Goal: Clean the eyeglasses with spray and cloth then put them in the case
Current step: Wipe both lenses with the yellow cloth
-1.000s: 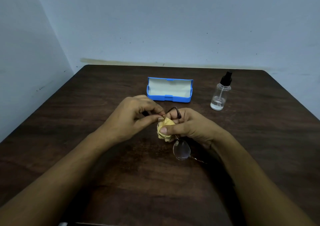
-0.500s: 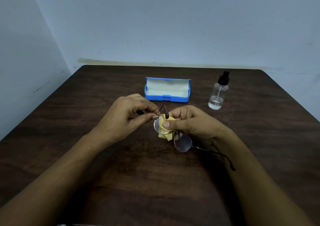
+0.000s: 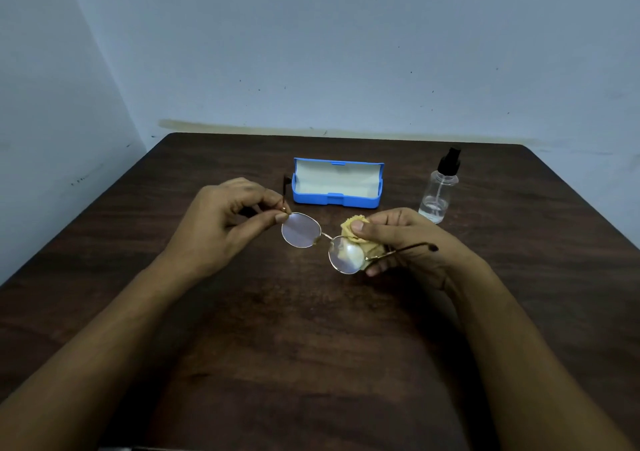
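Over the table (image 3: 311, 346), centre of view: eyeglasses (image 3: 320, 241) held up between both hands, clear of the wood; round lenses, thin gold frame; frame runs from 10 o'clock down to 4 o'clock.

Left hand (image 3: 221, 225): thumb and forefinger pinched tight on the hinge corner at the left lens's outer edge; other fingers curled in; that side's temple arm sticks up toward 12 o'clock, dark tip just left of the case.

Right hand (image 3: 405, 239): fingers closed around the yellow cloth (image 3: 356, 232), bunched, thumb on top of it; cloth sits behind the right lens and shows through the glass; lower fingers close to the outer frame corner at that lens, can't tell if they touch it; right temple arm runs out toward 3 o'clock across my knuckles, dark tip over the back of the hand.

Left lens is bare, no cloth on it; shows a pale reflection.

Case (image 3: 337, 187) at 12 o'clock from the glasses: blue, open, lid standing up, pale lining, nothing inside; flat on the table, apart from both hands.

Spray bottle (image 3: 438, 191) at 2 o'clock, right of the case: clear, black pump top, upright, a little liquid at the bottom; just beyond my right hand, not touching it.
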Demonstrator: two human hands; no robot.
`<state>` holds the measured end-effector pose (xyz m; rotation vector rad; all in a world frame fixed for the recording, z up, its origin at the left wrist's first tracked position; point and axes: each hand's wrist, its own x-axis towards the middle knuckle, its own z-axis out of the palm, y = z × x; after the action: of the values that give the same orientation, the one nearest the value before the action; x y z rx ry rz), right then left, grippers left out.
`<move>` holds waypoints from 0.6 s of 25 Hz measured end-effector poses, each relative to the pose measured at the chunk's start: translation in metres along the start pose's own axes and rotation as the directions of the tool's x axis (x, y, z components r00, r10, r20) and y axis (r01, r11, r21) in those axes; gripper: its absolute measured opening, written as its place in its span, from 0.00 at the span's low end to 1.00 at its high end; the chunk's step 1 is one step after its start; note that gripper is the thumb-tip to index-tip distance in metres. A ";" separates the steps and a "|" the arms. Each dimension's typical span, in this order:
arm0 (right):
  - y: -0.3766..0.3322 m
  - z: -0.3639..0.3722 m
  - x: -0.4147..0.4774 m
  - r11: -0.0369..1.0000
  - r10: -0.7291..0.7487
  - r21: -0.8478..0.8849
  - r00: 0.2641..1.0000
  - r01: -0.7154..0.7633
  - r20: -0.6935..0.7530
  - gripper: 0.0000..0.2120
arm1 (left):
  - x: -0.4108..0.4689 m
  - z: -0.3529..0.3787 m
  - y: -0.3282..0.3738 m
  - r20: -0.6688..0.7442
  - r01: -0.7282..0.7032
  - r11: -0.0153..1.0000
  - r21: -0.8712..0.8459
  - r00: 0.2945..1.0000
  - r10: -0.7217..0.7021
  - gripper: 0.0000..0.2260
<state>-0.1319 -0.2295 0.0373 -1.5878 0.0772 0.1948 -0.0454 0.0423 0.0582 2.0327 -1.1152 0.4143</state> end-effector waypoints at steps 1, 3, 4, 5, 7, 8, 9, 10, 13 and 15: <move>-0.001 0.001 -0.001 1.000 0.016 -0.003 0.999 -0.016 0.039 0.16 | 0.000 -0.002 -0.002 0.005 0.002 1.000 0.009 1.000 -0.002 0.10; -0.001 0.005 0.000 0.998 0.065 -0.010 0.990 -0.065 0.129 0.20 | -0.001 -0.003 -0.004 0.029 0.011 1.000 0.007 1.000 -0.011 0.08; -0.001 0.005 -0.001 0.997 0.082 -0.021 0.981 -0.079 0.174 0.21 | -0.001 -0.002 -0.004 0.037 0.015 1.000 0.001 0.999 -0.015 0.07; -0.001 0.005 -0.002 0.996 0.087 -0.036 0.971 -0.081 0.221 0.20 | -0.001 -0.001 -0.005 0.042 0.014 1.000 -0.006 0.999 -0.014 0.06; -0.002 0.002 -0.005 0.996 0.085 -0.062 0.945 -0.069 0.315 0.16 | -0.002 0.001 -0.004 0.046 0.007 1.000 -0.018 0.999 -0.006 0.05; -0.003 0.001 -0.006 0.995 0.091 -0.080 0.931 -0.067 0.355 0.14 | -0.002 0.002 -0.003 0.046 0.003 1.000 -0.017 0.999 -0.002 0.05; -0.003 0.001 -0.007 0.992 0.104 -0.103 0.918 -0.070 0.384 0.13 | -0.001 0.002 -0.002 0.045 -0.004 1.000 -0.013 0.999 0.004 0.05; -0.002 0.002 -0.007 0.989 0.120 -0.127 0.912 -0.075 0.393 0.12 | 0.000 0.003 -0.001 0.046 -0.012 1.000 -0.009 0.999 0.013 0.05; 0.001 0.007 -0.003 0.983 0.131 -0.164 0.930 -0.078 0.343 0.11 | 0.001 0.003 0.000 0.051 -0.034 0.999 -0.013 0.998 0.035 0.04; 0.000 0.008 -0.002 0.984 0.098 -0.173 0.946 -0.046 0.310 0.11 | 0.000 0.002 -0.001 0.045 -0.031 0.999 -0.013 0.998 0.032 0.04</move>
<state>-0.1344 -0.2218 0.0374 -1.6989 -0.1348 0.5236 -0.0444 0.0411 0.0559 2.0247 -1.1757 0.3784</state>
